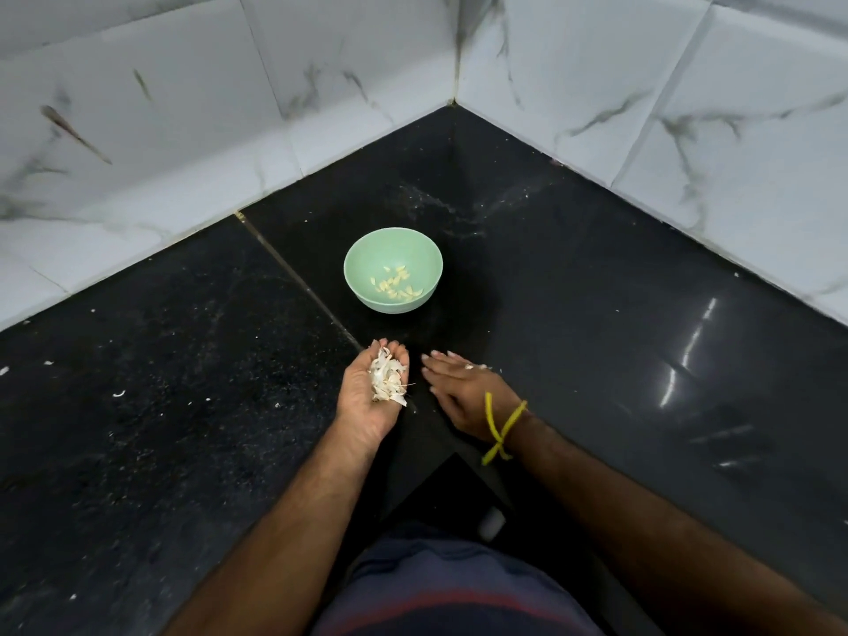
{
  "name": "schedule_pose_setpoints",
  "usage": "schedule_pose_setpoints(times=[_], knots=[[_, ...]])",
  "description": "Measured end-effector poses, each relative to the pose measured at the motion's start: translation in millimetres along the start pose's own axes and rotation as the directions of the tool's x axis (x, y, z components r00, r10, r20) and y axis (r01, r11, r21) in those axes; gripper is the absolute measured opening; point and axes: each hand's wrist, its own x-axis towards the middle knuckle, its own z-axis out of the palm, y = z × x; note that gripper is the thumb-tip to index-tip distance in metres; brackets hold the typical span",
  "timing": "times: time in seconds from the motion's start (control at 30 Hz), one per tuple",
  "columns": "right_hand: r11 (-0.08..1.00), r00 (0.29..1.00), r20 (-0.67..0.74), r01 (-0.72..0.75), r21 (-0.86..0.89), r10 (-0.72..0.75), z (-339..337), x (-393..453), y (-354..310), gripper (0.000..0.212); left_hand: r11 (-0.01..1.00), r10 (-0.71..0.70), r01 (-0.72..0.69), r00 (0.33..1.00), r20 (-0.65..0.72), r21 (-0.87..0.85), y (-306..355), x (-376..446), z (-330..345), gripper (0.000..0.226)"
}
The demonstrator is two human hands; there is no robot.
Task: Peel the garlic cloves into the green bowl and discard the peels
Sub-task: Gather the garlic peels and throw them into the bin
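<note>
The green bowl [393,268] stands on the black counter near the corner, with several peeled garlic cloves [396,286] in its bottom. In front of the bowl my left hand [367,401] is turned palm up and cupped, and a heap of white garlic peels [387,377] lies in it. To its right my right hand [459,387] lies palm down and flat on the counter with its fingers straight. A few scraps of peel [472,366] sit by its knuckles. A yellow string [500,429] is tied round the right wrist.
The black stone counter [596,314] fills an inside corner between white marble-tiled walls [183,107]. A seam [293,273] runs diagonally past the bowl's left side. Small white peel crumbs [119,393] are scattered on the left slab. The counter's front edge [454,456] lies just below my hands.
</note>
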Motion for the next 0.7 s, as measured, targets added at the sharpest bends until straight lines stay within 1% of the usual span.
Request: schedule_pose_setpoints(times=[0.03,0.07,0.1,0.13,0.17,0.2,0.23,0.27,0.33,0.37,0.43,0.5,0.57,0.63,0.7], knots=[[1.0,0.997,-0.079,0.008,0.016,-0.006,-3.7,-12.7,3.0,0.036,1.0,-0.001,0.001,1.0,0.004,-0.003,0.5,-0.9,0.1,0.016],[0.999,0.985,-0.174,-0.013,0.047,0.021,-8.5,-23.8,4.8,0.032,1.0,0.001,-0.001,1.0,0.004,-0.012,0.9,-1.2,-0.1,0.015],[0.991,0.959,-0.261,-0.085,0.104,0.11,-13.8,-34.2,5.2,0.03,1.0,-0.001,0.001,1.0,0.003,-0.021,0.8,-1.3,-0.3,0.016],[0.965,0.915,-0.321,-0.196,0.174,0.244,-18.5,-43.2,5.0,0.032,1.0,-0.008,0.008,1.0,0.002,-0.029,0.2,-0.7,-0.3,0.016],[0.92,0.858,-0.346,-0.314,0.234,0.38,-22.3,-51.8,3.3,0.036,0.999,-0.014,0.014,1.0,0.002,-0.032,-1.1,-0.5,-0.1,0.017],[0.869,0.809,-0.325,-0.422,0.259,0.49,-23.7,-58.8,-0.3,0.045,0.999,-0.017,0.017,1.0,0.004,-0.03,-2.4,-0.5,0.3,0.017],[0.835,0.79,-0.272,-0.505,0.22,0.55,-22.0,-63.4,-5.5,0.056,1.0,-0.015,0.015,1.0,0.005,-0.025,-3.4,-0.7,0.6,0.017],[0.829,0.802,-0.21,-0.548,0.113,0.559,-18.1,-65.9,-11.1,0.07,1.0,-0.012,0.012,1.0,0.006,-0.021,-4.2,-1.1,1.0,0.018],[0.839,0.848,-0.112,-0.529,-0.126,0.518,-6.0,-63.7,-19.1,0.089,1.0,-0.012,0.012,1.0,-0.002,-0.027,-5.4,-0.8,0.9,0.019],[0.837,0.855,-0.095,-0.519,-0.177,0.51,-0.5,-57.4,-21.9,0.092,0.999,-0.014,0.014,1.0,-0.003,-0.039,-5.8,-1.0,0.6,0.019],[0.83,0.854,-0.092,-0.52,-0.2,0.512,5.5,-37.5,-25.0,0.091,0.998,-0.02,0.02,1.0,0.002,-0.059,-6.9,-0.7,-1.4,0.019],[0.848,0.876,-0.087,-0.481,-0.224,0.474,10.4,-16.1,-27.1,0.084,0.997,-0.022,0.023,1.0,0.009,-0.067,-8.2,0.9,-3.3,0.021],[0.891,0.912,-0.049,-0.408,-0.199,0.407,12.7,2.8,-27.8,0.071,0.997,-0.022,0.023,1.0,0.015,-0.079,-9.0,1.7,-3.5,0.027],[0.941,0.958,-0.006,-0.282,-0.19,0.286,14.4,9.4,-26.6,0.057,0.996,-0.022,0.023,1.0,0.019,-0.082,-10.3,0.0,0.0,0.029],[0.966,0.99,-0.006,-0.14,-0.216,0.142,13.6,2.5,-19.8,0.046,0.997,-0.022,0.024,1.0,0.019,-0.077,-11.7,-1.4,3.0,0.028]])
